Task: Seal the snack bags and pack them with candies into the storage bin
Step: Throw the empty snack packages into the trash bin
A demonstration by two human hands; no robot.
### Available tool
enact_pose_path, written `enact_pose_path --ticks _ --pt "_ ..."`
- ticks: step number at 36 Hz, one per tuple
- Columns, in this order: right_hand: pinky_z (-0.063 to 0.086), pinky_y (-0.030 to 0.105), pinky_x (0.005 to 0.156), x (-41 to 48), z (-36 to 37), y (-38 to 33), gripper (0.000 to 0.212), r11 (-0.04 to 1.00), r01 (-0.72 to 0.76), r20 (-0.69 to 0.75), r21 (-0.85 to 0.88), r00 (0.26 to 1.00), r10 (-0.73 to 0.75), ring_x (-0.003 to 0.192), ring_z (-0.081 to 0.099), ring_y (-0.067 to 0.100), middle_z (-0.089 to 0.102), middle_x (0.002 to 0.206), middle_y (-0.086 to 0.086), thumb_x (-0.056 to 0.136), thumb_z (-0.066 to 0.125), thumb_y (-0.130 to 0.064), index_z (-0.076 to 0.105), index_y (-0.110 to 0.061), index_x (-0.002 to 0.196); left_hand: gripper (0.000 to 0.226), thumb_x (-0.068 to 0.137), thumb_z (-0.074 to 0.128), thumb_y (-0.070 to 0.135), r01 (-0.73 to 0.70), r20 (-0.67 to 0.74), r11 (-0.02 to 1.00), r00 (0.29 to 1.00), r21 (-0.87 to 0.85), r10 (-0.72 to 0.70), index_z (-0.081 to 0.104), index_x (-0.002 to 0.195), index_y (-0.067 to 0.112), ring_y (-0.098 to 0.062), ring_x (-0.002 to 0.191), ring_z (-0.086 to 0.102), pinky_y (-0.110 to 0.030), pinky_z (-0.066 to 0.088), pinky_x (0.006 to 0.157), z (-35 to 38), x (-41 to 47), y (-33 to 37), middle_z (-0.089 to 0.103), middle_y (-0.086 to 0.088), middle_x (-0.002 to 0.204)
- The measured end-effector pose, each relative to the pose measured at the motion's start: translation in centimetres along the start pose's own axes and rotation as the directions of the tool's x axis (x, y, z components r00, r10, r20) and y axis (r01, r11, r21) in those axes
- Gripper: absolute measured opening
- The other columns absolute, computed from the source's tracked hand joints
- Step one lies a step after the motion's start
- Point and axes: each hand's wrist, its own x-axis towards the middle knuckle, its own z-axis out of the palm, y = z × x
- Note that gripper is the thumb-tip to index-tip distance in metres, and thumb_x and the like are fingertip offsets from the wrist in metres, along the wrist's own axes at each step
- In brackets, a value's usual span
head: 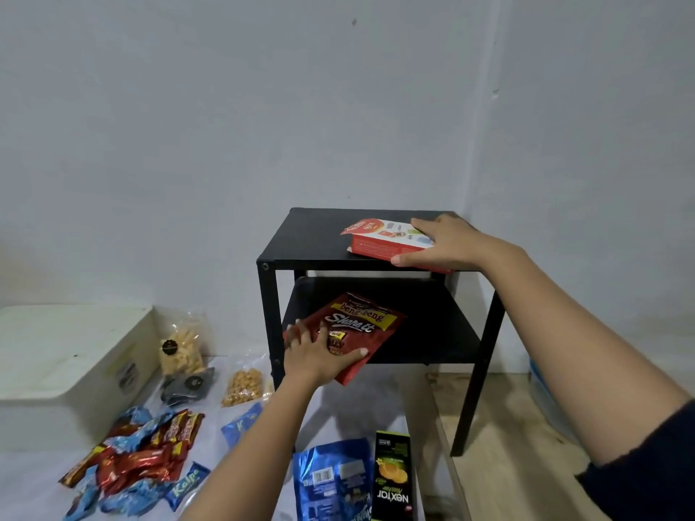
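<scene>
With the left hand (319, 355) gripping the Beng-Beng pouch (353, 329) off the black side table's (301, 238) lower shelf and the right hand (443, 242) clamping the red snack box (387, 238) on top, either might slip before reaching the white storage bin (71, 355).

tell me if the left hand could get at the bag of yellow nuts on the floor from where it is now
Probably yes. The left hand is busy gripping the red Beng-Beng bag on the lower shelf, but the bag of yellow nuts lies just to its left with nothing between them.
</scene>
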Motion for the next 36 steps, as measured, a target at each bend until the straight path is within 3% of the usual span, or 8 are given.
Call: enact_pose_path --ticks 13,19,26,36 --pt "0.030 0.050 0.105 -2.1 1.0 -1.3 0.096 0.995 -0.029 -0.089 -0.100 0.996 0.020 0.134 0.028 0.031 0.031 0.145 0.012 0.075 0.048 -0.076 0.013 -0.027 0.150 0.082 0.082 0.026 0.076 -0.094 -0.101 0.982 0.989 0.162 0.112 0.013 0.150 0.032 -0.037 0.142 0.016 -0.051 0.016 0.114 0.9 -1.1 0.8 0.018 -0.014 0.156" --pt "0.029 0.050 0.105 -2.8 1.1 -1.4 0.096 0.995 -0.012 -0.098 -0.100 0.995 0.002 0.135 0.026 0.031 0.030 0.147 0.012 0.076 0.049 -0.075 0.013 -0.026 0.150 0.071 0.088 0.033 0.066 -0.175 -0.092 0.981 0.979 0.079 0.182 0.018 0.149 0.033 -0.033 0.145 0.008 -0.061 0.010 0.111 1.2 -1.9 1.5 0.018 -0.009 0.157" --pt "0.027 0.051 0.107 -3.6 1.1 -1.5 0.096 0.995 0.005 -0.088 -0.098 0.996 -0.014 0.137 0.025 0.031 0.028 0.149 0.012 0.076 0.050 -0.074 0.013 -0.026 0.150 0.068 0.089 0.041 0.059 -0.235 -0.144 0.970 0.964 -0.068 0.223 0.026 0.147 0.028 -0.031 0.145 0.012 -0.052 0.018 0.116 1.1 -2.4 1.7 0.025 -0.008 0.155" --pt "0.029 0.050 0.106 -4.9 0.9 -1.9 0.096 0.996 -0.001 -0.085 -0.087 0.996 -0.006 0.136 0.027 0.031 0.030 0.147 0.011 0.076 0.052 -0.073 0.014 -0.026 0.150 0.066 0.089 0.042 0.056 -0.223 -0.168 0.963 0.966 -0.149 0.198 0.029 0.147 0.026 -0.032 0.143 0.018 -0.049 0.019 0.116 0.7 -4.0 1.9 0.030 -0.012 0.152"
